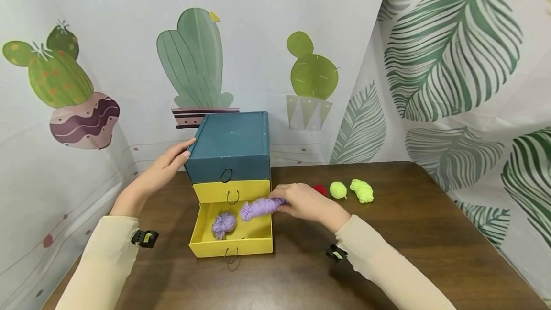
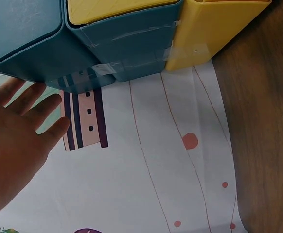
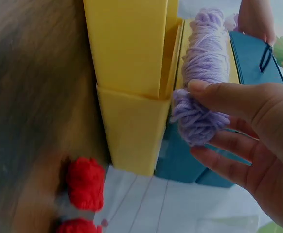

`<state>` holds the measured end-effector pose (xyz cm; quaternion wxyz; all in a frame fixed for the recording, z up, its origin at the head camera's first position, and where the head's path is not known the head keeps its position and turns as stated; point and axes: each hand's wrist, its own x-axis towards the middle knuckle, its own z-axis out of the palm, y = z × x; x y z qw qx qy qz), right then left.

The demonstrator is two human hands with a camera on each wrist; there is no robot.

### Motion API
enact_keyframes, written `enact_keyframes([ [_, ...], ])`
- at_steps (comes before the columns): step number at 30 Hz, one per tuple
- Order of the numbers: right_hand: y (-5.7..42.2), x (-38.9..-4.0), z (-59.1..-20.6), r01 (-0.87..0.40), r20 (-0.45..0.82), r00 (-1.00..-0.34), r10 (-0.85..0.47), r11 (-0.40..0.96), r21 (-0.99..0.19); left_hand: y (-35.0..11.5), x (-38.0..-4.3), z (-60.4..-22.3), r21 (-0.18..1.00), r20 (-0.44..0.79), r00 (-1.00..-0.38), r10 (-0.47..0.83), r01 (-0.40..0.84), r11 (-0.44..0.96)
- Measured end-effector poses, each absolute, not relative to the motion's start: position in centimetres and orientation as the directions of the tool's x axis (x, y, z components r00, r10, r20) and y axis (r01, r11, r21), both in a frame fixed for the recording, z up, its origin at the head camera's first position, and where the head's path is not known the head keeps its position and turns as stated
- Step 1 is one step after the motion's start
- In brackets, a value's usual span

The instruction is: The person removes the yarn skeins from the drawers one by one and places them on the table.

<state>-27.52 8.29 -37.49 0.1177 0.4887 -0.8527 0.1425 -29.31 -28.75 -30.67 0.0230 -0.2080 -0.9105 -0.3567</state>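
Observation:
A stacked drawer box (image 1: 234, 135) has a teal top unit, and its bottom yellow drawer (image 1: 254, 247) is pulled out. My left hand (image 1: 161, 171) rests its straight fingertips against the teal unit's left side. Between the thumb and fingers of my right hand (image 1: 303, 202) is one end of a purple yarn skein (image 1: 260, 208), its other end over the pulled-out drawer. In the right wrist view the thumb presses on the skein (image 3: 204, 58) near its looped end. A second purple yarn bundle (image 1: 224, 225) lies inside that drawer.
To the right of the box on the brown table (image 1: 387, 252) lie red yarn (image 1: 320, 189), a lime-green ball of yarn (image 1: 337, 190) and a lime-green skein (image 1: 362, 191). The right wrist view shows two red bundles (image 3: 85, 183). A patterned cloth (image 1: 258, 61) hangs behind.

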Motion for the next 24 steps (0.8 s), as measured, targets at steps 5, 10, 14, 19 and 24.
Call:
enact_keyframes([
  [5, 10.0, -27.7, -37.2, -0.855, 0.379, -0.51, -0.772, 0.505, -0.123, -28.7, -29.1, -30.4, 0.635, 0.194, -0.912, 0.36, 0.397, 0.663],
  [10, 12.4, -27.8, -37.3, -0.846, 0.394, -0.522, -0.757, 0.517, -0.127, -28.7, -29.1, -30.4, 0.635, 0.195, -0.91, 0.365, 0.401, 0.66],
  [14, 14.5, -28.2, -37.6, -0.832, 0.397, -0.541, -0.741, 0.542, -0.123, -28.8, -29.0, -30.4, 0.636, 0.199, -0.91, 0.365, 0.403, 0.658],
  [19, 17.3, -28.8, -38.0, -0.791, 0.429, -0.585, -0.688, 0.601, -0.114, -28.7, -29.0, -30.4, 0.634, 0.199, -0.907, 0.37, 0.407, 0.658],
  [24, 20.2, -29.4, -38.5, -0.7, 0.461, -0.667, -0.585, 0.704, -0.118, -28.8, -29.1, -30.5, 0.633, 0.203, -0.905, 0.373, 0.412, 0.656],
])
